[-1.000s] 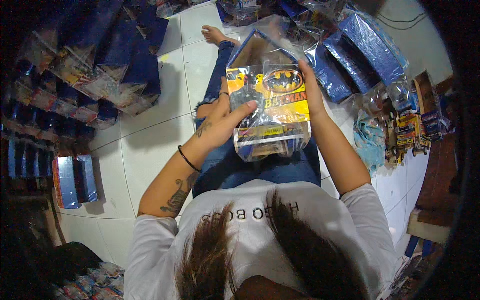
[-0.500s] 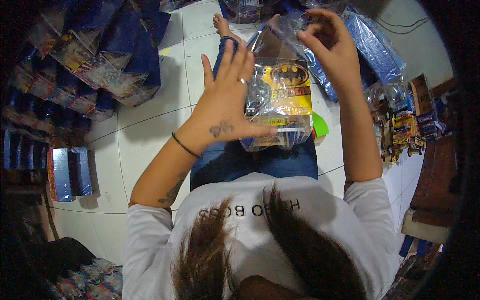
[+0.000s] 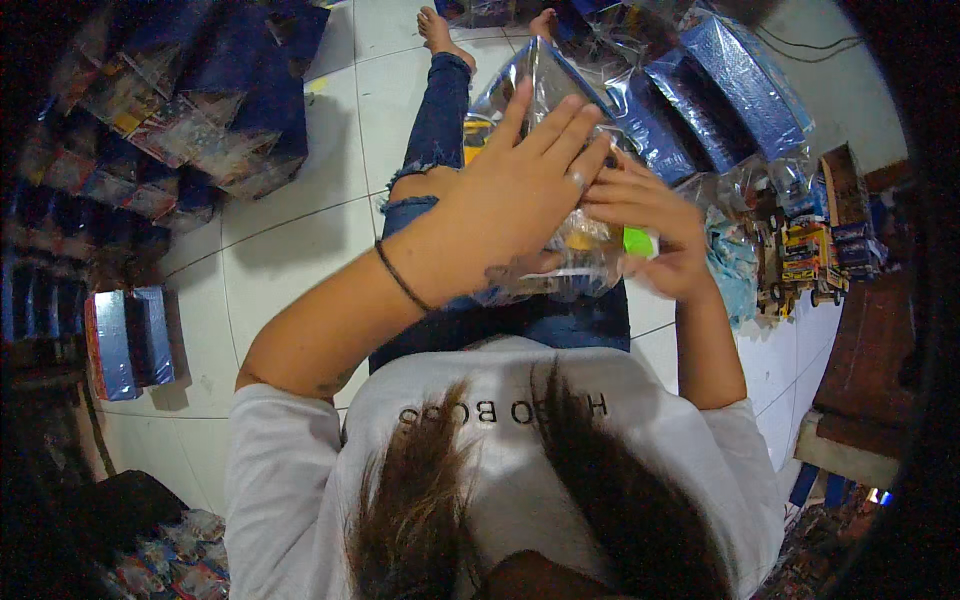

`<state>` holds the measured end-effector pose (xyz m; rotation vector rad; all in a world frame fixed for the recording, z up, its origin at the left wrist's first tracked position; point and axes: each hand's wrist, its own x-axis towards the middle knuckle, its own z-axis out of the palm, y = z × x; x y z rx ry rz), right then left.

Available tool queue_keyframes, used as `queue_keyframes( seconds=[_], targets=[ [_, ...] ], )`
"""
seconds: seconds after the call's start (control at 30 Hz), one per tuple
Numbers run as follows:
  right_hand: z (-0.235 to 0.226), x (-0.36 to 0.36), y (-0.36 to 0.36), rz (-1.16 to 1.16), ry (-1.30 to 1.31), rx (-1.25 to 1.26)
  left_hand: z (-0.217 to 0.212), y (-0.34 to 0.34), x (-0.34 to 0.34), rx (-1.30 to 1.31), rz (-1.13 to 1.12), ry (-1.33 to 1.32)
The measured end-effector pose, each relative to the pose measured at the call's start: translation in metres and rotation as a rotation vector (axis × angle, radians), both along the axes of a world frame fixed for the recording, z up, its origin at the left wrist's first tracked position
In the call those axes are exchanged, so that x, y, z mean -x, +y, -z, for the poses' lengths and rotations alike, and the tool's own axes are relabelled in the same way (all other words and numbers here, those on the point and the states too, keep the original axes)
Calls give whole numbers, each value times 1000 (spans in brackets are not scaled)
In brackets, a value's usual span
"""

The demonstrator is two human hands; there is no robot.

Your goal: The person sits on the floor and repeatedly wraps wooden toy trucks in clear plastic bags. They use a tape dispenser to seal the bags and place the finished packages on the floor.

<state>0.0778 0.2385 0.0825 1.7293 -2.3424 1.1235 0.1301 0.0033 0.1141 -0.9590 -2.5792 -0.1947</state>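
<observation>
Half a second ago the left hand [image 3: 510, 200] lay flat on the face of the clear plastic bag [image 3: 540, 90] with the right hand [image 3: 640, 220] raised at the bag's top corner. Now the right hand is lower, at the bag's right edge, and the left hand has slid across so that its fingers spread wide over the bag's front, fingertips close to the right hand's fingers. The yellow printed card that showed plainly before is now mostly hidden under the left hand. The right hand's fingers curl at the bag's side, just above a small bright green piece [image 3: 640, 242]; whether they pinch the film I cannot tell.

The bag sits above the person's lap, over the blue jeans [image 3: 440, 120], its pointed top corner standing up toward the feet. Inside it a yellow and orange packet shows only in slivers between the fingers.

On the tiled floor [image 3: 280, 260] to the left lie stacks of packaged toys in clear wrap [image 3: 190, 110] and a blue boxed item [image 3: 130, 340]. To the right lie blue shiny packages [image 3: 740, 80], and beside them small toy trucks in boxes [image 3: 810, 250].
</observation>
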Motion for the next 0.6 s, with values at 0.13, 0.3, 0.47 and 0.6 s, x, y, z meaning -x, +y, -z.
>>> queue_keyframes(
  seconds=[0.13,0.3,0.47,0.6],
  targets=[
    [105,47,72,1033,2,-176,20,9,-28,82,-184,-27],
    [240,77,103,950,-263,-667,39,7,-36,-19,-140,98],
    [203,69,108,1306,-540,-222,38,3,-29,-14,-111,201],
    [68,59,93,1018,-1111,1157,39,3,-29,-35,-96,217]
  ],
)
